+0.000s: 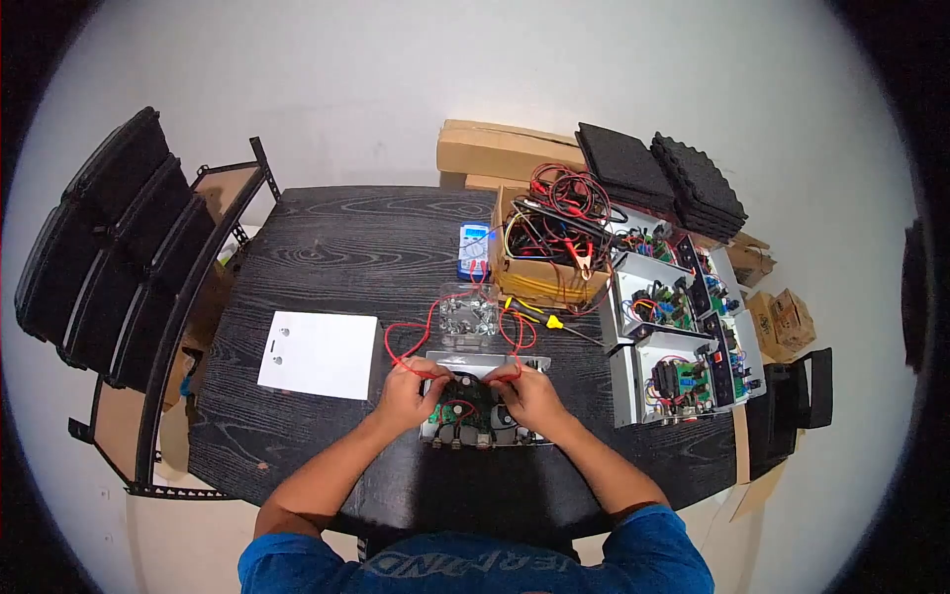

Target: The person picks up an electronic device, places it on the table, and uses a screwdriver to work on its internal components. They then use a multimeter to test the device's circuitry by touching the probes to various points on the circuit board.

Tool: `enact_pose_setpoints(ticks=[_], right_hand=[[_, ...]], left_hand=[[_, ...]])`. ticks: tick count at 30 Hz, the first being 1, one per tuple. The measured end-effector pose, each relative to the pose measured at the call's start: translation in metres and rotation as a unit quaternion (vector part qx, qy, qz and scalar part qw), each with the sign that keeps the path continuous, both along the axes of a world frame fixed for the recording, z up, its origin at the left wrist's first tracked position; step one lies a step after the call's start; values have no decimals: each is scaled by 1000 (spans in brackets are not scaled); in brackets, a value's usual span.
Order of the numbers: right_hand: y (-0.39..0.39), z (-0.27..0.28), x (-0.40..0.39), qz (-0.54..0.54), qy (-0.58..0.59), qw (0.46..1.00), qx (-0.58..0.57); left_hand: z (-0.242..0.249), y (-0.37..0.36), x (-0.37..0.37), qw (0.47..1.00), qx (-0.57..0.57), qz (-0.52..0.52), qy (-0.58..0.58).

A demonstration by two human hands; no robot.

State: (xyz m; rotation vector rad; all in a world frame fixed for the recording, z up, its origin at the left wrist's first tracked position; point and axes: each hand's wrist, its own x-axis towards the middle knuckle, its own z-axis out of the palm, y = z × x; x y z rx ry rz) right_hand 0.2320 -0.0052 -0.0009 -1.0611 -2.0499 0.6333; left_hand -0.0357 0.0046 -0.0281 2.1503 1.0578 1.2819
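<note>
An open metal chassis with a circuit board (457, 420) lies in front of me near the table's front edge. My left hand (406, 393) is closed at its left side, pinching a red test probe (423, 374). From the right, my right hand (531, 401) pinches another red test probe (506, 375). Both hands are over the board; where the tips touch is too small to tell. Red leads loop back to a blue and white multimeter (475, 248) with a lit display. A clear plastic box (468, 317) with small metal parts sits behind the chassis.
A cardboard box (549, 282) overflows with cables and clips. Beside it lie a yellow and black screwdriver (534, 314) and several white chassis units (656, 297). A white plate or sheet (320, 354) lies left. Black bins (119, 247) stand on a rack.
</note>
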Motion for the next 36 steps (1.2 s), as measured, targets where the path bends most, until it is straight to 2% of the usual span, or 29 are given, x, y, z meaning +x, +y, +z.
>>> enact_pose_setpoints(ticks=[3,9,36], right_hand=[[-3,6,-1,-7,-6,999,-34],[-2,8,-2,7,-12,1000,13],[-4,12,-3,-1,-3,1000,3]], left_hand=[[0,0,1,1000,-1,5,-1],[0,0,1,1000,-10,1,-2],[5,-3,1,1000,20,10,5]])
